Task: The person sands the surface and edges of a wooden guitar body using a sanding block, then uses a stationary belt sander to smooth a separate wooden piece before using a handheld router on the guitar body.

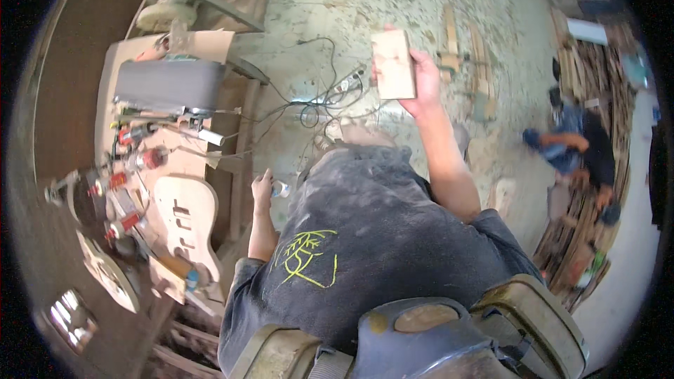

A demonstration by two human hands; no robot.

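My right hand [426,84] is raised in front of me, closed around a pale rectangular wooden block [393,63]. Its broad face is turned up, with the fingers along the far side and the thumb at the right edge. Lower on the left, my left hand [262,186] hangs beside the workbench with curled fingers. A small white and blue container [280,189] sticks out at the right of that fist and appears to be held in it. Part of the container is hidden by the fingers.
On the left, a workbench [228,45] carries a grey case [168,85], red-and-black tools [137,133] and a guitar-shaped wooden body [186,214]. Black cords [309,104] and a power strip [349,82] lie on the floor. Wooden clamps [479,67] lie further right. A person [593,144] crouches by stacked wood [593,70].
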